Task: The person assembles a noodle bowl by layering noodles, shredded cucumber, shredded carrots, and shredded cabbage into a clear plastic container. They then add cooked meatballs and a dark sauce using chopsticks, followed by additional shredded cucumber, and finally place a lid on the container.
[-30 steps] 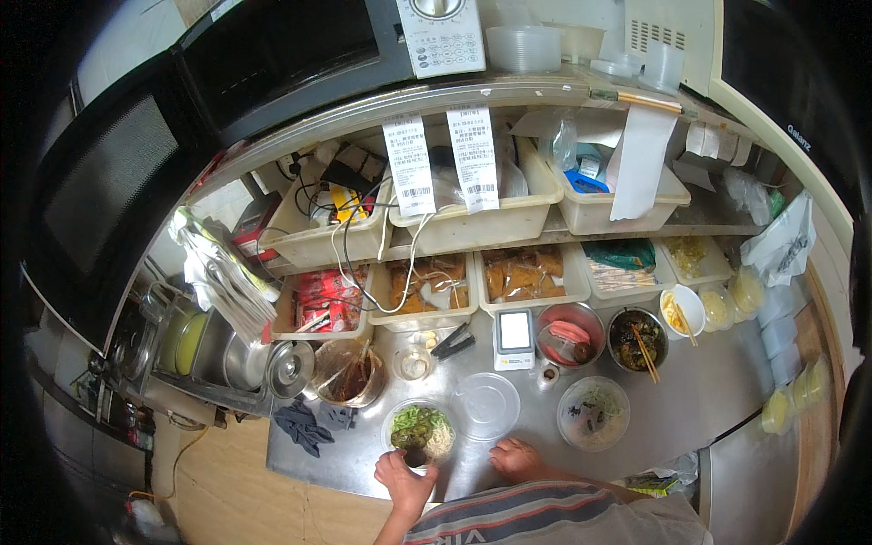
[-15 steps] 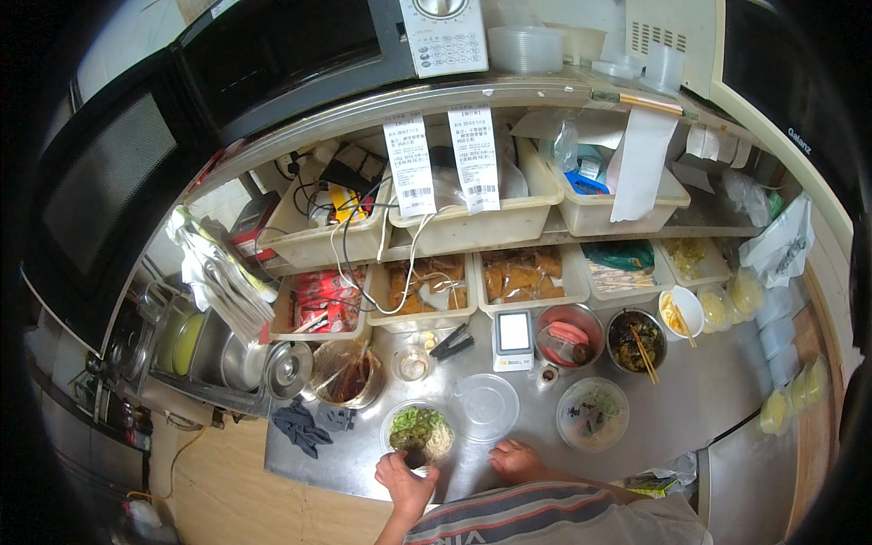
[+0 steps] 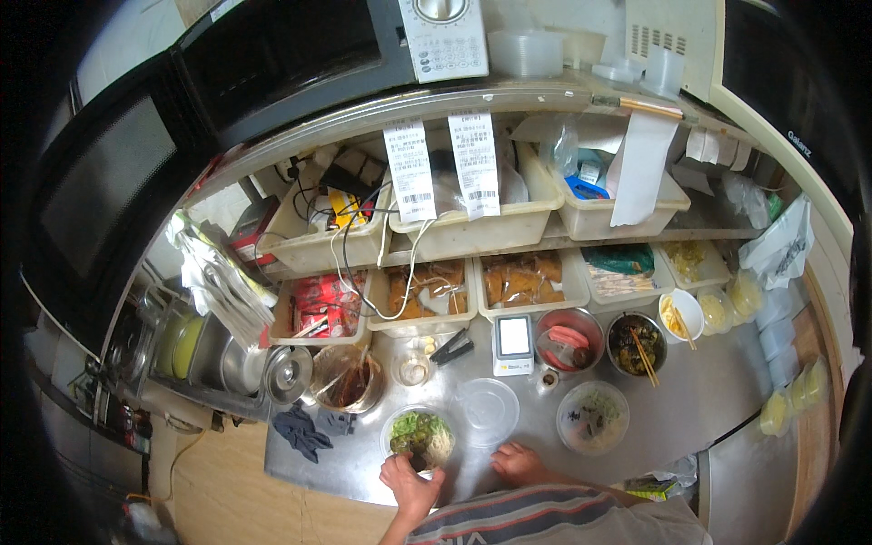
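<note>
A round clear takeaway bowl (image 3: 389, 427) stands near the counter's front edge, filled with green leaves, dark greens and pale shreds. At its near rim is my left hand (image 3: 411, 483), thumb and fingers closed around something small and dark that I cannot make out. My right hand (image 3: 518, 463) rests on the steel counter to the right, its fingers curled, with nothing seen in them. Just beyond it lies a clear round lid (image 3: 489, 411). Farther right sits a second clear bowl (image 3: 592, 416) with pale and dark food in it.
Behind stand a scale (image 3: 513, 345), a pot of pink sausages (image 3: 569, 345), a dark-food bowl with chopsticks (image 3: 636, 343) and a bagged sauce pot (image 3: 348, 380). A dark cloth (image 3: 300, 431) lies left. Bins (image 3: 422, 321) line the back under a shelf with hanging receipts (image 3: 411, 173).
The view has tilted slightly, so the counter things sit a little lower. My left hand stays at the bowl's near rim; my right hand keeps its place.
</note>
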### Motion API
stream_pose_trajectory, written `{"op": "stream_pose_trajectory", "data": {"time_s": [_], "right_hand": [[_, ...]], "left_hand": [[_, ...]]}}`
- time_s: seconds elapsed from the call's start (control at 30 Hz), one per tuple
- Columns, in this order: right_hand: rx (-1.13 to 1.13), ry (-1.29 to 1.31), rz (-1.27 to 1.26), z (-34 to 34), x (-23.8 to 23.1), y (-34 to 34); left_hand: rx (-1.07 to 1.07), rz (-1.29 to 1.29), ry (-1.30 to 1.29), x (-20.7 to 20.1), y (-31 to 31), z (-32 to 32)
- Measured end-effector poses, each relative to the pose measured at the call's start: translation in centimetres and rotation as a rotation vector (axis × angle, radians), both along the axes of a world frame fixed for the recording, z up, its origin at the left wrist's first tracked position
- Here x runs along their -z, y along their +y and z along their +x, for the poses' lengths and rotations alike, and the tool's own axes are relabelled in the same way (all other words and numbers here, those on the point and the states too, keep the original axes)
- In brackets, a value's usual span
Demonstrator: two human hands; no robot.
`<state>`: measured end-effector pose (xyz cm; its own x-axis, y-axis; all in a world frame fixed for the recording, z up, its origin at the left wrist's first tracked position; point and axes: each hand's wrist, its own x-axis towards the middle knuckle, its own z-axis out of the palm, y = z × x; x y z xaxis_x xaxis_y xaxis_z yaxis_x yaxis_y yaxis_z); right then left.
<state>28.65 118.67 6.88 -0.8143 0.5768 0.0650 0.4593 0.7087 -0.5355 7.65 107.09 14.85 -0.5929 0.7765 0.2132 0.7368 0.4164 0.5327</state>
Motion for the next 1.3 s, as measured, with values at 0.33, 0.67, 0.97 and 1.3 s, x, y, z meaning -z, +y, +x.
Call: {"op": "stream_pose_trajectory", "data": {"time_s": [0.33,0.67,0.97,1.3], "right_hand": [[-0.036,-0.037,0.019,-0.3,-0.1,0.1],[0.059,0.116,0.042,-0.1,3.3,-0.4],[0.071,0.165,0.222,1.9,0.8,-0.4],[0.138,0.016,0.092,8.2,-2.3,-1.5]], "left_hand": [[0.009,0.031,0.006,0.5,0.2,-0.3],[0.056,0.002,0.017,0.2,0.8,-0.1],[0.073,-0.017,0.082,1.8,0.6,0.5],[0.464,-0.102,-0.378,1.7,3.5,3.7]]}}
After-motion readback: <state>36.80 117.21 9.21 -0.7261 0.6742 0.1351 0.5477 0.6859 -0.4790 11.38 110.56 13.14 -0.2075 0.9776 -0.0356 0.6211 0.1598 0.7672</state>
